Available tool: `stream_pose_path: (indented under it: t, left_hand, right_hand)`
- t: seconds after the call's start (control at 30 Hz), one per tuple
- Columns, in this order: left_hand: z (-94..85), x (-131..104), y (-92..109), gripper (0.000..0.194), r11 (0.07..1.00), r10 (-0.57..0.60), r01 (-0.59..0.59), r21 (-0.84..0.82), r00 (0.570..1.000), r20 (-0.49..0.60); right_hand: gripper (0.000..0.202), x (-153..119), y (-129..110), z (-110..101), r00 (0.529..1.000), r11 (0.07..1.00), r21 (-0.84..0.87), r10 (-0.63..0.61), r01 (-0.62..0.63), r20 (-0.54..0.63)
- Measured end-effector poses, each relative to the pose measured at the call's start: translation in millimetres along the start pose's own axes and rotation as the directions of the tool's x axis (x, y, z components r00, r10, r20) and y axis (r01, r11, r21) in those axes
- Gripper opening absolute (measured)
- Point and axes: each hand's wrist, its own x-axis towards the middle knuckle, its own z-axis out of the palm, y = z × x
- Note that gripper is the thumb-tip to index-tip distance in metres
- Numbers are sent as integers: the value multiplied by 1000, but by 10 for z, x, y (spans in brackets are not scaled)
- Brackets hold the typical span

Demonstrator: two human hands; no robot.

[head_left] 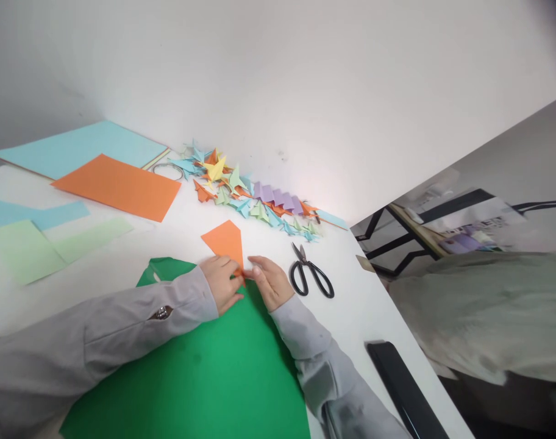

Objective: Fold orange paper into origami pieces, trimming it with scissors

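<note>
A partly folded piece of orange paper (228, 239) lies on the white table, its near corner narrowing to a point. My left hand (222, 281) presses on its near end with the fingers curled over it. From the other side my right hand (269, 280) pinches the same pointed corner between thumb and forefinger. The exact fold under my fingertips is partly hidden. Below both hands spreads a large green sheet (214, 372), just under the near tip of the paper. Black-handled scissors (311, 274) lie to the right of my right hand, blades slightly apart.
Folded paper figures (250, 195) in several colours line the wall. At the left are an orange sheet (117, 186), a stack topped with light blue (81, 146) and green strips (31, 250). A black long object (403, 384) lies near the right edge, with cloth beyond.
</note>
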Motion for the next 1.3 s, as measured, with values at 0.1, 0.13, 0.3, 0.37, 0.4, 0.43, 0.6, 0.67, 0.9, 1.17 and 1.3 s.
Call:
stream_pose_path:
  t: [0.1,0.13,0.3,0.37,0.4,0.43,0.6,0.67,0.9,1.17,1.3]
  left_hand:
    - [43,6,-27,28,1000,19,-19,-1,999,-50]
    - [53,9,-31,28,1000,24,-24,-5,998,-66]
    - [58,24,-32,30,1000,26,-26,0,996,-85]
    - [51,23,-32,26,999,37,-36,10,994,-99]
    - [50,21,-34,23,999,45,-44,13,993,-111]
    - [49,16,-36,20,999,54,-53,12,991,-126]
    - [57,-12,-56,11,997,50,-59,-43,985,-168]
    - [57,-24,-64,11,998,34,-42,-47,987,-159]
    - [32,-43,-144,21,1000,-11,16,22,982,-190]
    - [-32,-39,-204,17,999,-29,24,-27,982,-185]
    - [-38,-48,-188,23,999,-28,24,-22,981,-191]
  right_hand:
    - [39,158,93,79,999,997,62,38,-37,-20]
    - [36,208,137,121,998,998,44,45,-43,-39]
    - [36,326,344,318,999,993,-113,16,-20,-41]
    - [36,313,377,344,999,991,-136,-15,11,-31]
    - [36,301,382,346,999,990,-139,-32,28,-21]
    - [36,290,381,345,999,990,-139,-41,38,-15]
    - [36,261,309,327,1000,988,-154,5,-9,-26]
    - [33,257,266,312,995,982,-174,62,-74,-74]
    - [34,222,174,201,990,990,-87,106,-114,-98]
    - [23,198,29,119,998,997,-70,22,-26,-59]
    - [25,201,33,125,993,993,-91,-82,74,-84]
